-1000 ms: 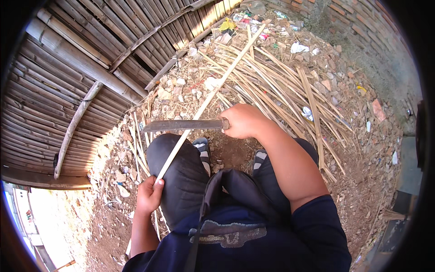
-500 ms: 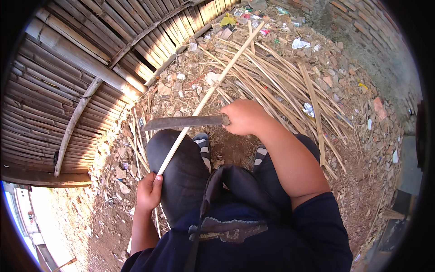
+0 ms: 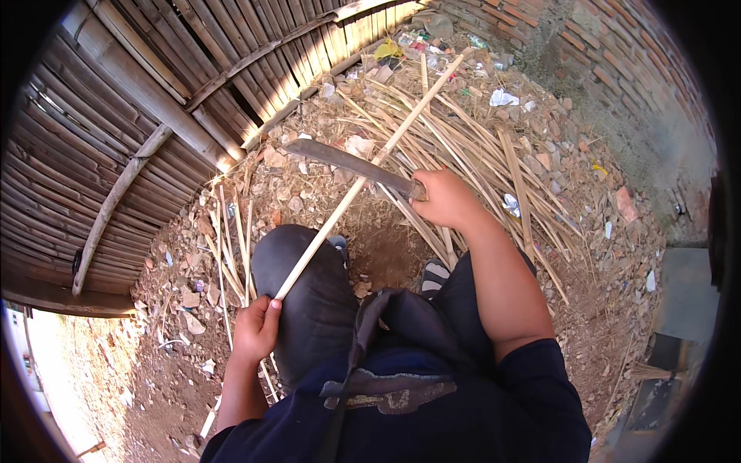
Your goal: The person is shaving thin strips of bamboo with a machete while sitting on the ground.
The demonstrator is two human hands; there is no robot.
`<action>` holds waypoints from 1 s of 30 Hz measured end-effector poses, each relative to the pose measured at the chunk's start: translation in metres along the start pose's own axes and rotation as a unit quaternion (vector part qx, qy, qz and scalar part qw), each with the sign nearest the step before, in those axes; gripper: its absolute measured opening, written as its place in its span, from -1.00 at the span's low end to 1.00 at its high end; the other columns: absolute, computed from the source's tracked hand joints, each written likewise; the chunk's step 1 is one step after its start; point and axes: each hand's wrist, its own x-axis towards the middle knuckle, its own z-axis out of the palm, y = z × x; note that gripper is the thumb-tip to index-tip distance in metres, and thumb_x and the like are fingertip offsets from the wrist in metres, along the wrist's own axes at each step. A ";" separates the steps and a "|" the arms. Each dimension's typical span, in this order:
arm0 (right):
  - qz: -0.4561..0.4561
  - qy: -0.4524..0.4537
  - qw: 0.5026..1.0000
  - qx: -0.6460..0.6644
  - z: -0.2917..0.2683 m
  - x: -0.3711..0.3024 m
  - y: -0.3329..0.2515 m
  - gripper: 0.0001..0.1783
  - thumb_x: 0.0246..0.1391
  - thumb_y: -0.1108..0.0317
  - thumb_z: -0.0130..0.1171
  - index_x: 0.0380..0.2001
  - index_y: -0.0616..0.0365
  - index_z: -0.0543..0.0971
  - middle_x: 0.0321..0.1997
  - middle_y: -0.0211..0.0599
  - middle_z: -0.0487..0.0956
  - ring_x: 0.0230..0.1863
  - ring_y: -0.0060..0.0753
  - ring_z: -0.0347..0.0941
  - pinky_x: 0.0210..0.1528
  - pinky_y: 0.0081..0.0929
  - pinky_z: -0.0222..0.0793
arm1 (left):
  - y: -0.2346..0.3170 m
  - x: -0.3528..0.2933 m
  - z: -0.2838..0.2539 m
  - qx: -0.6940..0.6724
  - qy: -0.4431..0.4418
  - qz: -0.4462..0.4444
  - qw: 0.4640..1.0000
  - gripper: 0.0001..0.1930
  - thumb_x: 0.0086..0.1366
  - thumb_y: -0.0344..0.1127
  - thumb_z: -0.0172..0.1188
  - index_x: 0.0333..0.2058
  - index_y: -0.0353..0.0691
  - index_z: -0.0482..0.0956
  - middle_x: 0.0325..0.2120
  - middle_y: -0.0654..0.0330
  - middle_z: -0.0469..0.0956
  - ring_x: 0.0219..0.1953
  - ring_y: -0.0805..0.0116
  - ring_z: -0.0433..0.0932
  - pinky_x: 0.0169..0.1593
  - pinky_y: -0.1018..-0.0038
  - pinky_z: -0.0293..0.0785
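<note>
My left hand (image 3: 256, 327), beside my left knee, is closed round the near end of a long pale bamboo strip (image 3: 325, 229). The strip slants up and to the right, away from me, with its far end above a heap of strips. My right hand (image 3: 446, 197) grips the handle of a machete (image 3: 349, 163). Its dark, broad blade points left and crosses the bamboo strip around its middle. The blade appears to lie against the strip. Part of the handle is hidden inside my fist.
A heap of bamboo strips (image 3: 471, 147) lies on the rubble-strewn ground ahead. More thin strips (image 3: 231, 255) lie left of my knee. A bamboo slat wall (image 3: 116, 147) stands at the left, a brick wall (image 3: 617, 85) at the right. Scraps of litter (image 3: 503, 98) are scattered about.
The machete and my right hand have moved farther along the strip, away from me, and the blade now tilts up to the left. My left hand keeps its hold on the strip.
</note>
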 end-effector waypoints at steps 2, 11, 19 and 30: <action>-0.029 0.035 0.999 -0.027 0.004 -0.001 0.007 -0.55 -0.07 0.23 0.37 -0.05 0.11 0.64 -0.21 0.03 0.68 -0.11 0.12 0.62 -0.06 -0.02 0.53 | 0.000 0.000 -0.001 -0.009 -0.001 0.006 1.000 -0.56 0.52 -0.13 0.12 -0.52 -0.29 0.39 -0.73 0.01 0.37 -0.67 0.18 0.32 -0.50 0.26 0.30; 0.027 -0.003 0.999 -0.041 -0.010 -0.023 -0.032 -0.57 -0.04 0.24 0.38 -0.05 0.05 0.60 -0.37 0.10 0.63 -0.25 0.19 0.59 -0.18 -0.03 0.47 | -0.003 -0.008 -0.022 -0.038 -0.030 0.025 0.999 -0.60 0.50 -0.14 0.06 -0.46 -0.32 0.45 -0.64 -0.15 0.47 -0.55 -0.18 0.50 -0.43 0.11 0.37; -0.007 0.037 0.988 -0.148 -0.030 -0.035 -0.071 -0.59 0.01 0.09 0.40 -0.11 0.03 0.61 -0.33 0.02 0.65 -0.18 0.17 0.61 -0.14 0.02 0.50 | -0.004 -0.024 -0.028 -0.033 -0.013 0.029 0.999 -0.63 0.48 -0.15 0.08 -0.45 -0.32 0.46 -0.64 -0.15 0.48 -0.52 -0.22 0.53 -0.41 0.07 0.39; -0.009 0.021 0.990 -0.142 -0.033 -0.046 -0.086 -0.64 -0.02 0.09 0.37 -0.18 0.01 0.68 -0.28 -0.02 0.69 -0.15 0.12 0.63 -0.13 0.03 0.52 | 0.004 -0.043 -0.032 0.093 0.086 0.070 0.989 -0.69 0.33 -0.06 0.32 -0.31 -0.21 0.56 -0.57 0.03 0.62 -0.50 -0.07 0.65 -0.39 0.12 0.54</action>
